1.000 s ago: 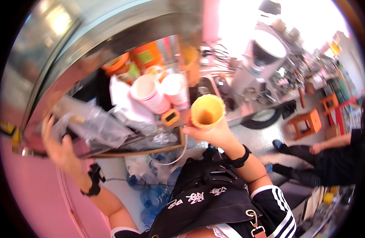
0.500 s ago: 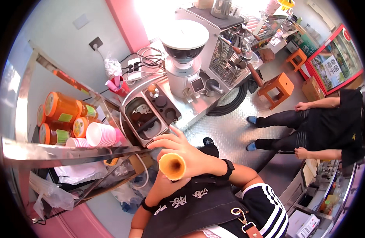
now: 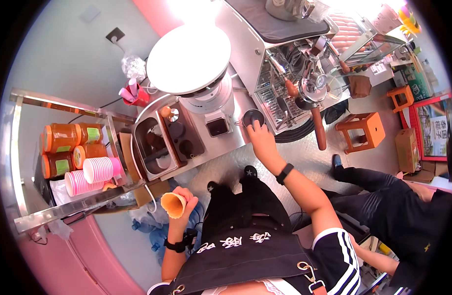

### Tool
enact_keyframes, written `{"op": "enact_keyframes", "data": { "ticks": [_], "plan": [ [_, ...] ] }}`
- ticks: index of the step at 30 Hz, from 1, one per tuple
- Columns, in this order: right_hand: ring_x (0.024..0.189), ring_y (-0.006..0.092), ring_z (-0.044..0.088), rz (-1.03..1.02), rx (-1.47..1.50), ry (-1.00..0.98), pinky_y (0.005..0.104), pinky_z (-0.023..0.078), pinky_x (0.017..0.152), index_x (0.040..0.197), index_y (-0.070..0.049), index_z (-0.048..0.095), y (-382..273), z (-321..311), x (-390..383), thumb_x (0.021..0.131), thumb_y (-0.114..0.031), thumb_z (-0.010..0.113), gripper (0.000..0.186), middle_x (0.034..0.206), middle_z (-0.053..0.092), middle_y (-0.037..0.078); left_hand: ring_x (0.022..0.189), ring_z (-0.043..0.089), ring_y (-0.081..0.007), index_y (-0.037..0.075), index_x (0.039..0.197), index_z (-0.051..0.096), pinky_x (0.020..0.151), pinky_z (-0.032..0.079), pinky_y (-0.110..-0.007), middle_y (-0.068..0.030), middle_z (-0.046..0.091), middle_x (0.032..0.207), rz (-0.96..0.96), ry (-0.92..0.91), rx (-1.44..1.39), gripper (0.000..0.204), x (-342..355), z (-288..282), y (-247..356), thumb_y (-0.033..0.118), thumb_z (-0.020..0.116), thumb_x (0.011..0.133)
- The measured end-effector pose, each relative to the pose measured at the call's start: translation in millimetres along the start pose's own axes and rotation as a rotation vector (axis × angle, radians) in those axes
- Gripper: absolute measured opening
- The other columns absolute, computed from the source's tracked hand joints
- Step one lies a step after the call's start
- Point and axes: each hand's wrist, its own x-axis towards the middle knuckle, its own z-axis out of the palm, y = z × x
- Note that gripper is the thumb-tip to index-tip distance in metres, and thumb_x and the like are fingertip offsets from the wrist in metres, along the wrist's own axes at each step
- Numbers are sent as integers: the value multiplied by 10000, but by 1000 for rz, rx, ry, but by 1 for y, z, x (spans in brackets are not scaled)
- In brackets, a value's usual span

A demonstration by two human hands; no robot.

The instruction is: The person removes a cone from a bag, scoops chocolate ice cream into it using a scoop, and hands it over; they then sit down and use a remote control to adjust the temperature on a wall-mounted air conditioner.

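Two hands busy, cone in one.
My left hand (image 3: 181, 202) grips waffle cone (image 3: 172, 204); right hand (image 3: 260, 139), grip open, touches black cup (image 3: 252, 117) on tabletop (image 3: 221, 147).

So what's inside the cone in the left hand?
The waffle cone in the left hand shows only bare golden inner wall at its open mouth, with no filling visible. Its deep tip is covered by the hand, so that part stays unseen.

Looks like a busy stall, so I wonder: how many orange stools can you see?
2. One stool stands on the floor right of the counter; a smaller-looking one sits farther off, up right. Others may be hidden.
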Motion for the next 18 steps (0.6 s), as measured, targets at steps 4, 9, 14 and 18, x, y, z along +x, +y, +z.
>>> {"op": "enact_keyframes", "data": {
  "ticks": [4,9,14,18],
  "plan": [
    [772,281,630,1,70,-55,353,544,592,991,-17,529,17,19,6,756,-38,626,255,953,531,137,659,418,-91,90,757,432,617,354,-223,5,456,702,-15,83,50,254,-23,6,-4,-71,625,793],
    [710,342,631,242,333,50,416,522,601,965,-25,521,19,-4,-1,804,-96,617,200,832,564,158,660,417,-84,93,755,434,611,347,-220,16,439,705,-67,188,17,256,-43,3,-17,-66,631,792],
    [749,369,633,562,643,377,427,494,662,1007,-29,545,4,3,-40,825,-187,654,265,837,640,184,659,413,-77,94,754,433,611,341,-214,17,437,706,-108,133,57,252,-49,5,-17,-52,632,803],
    [811,376,643,831,1002,277,423,491,714,1108,-36,536,-1,26,-55,824,-179,668,345,929,656,199,655,410,-75,95,754,432,611,339,-212,19,434,701,-79,88,47,252,-52,0,-19,-45,635,805]
  ]
}}
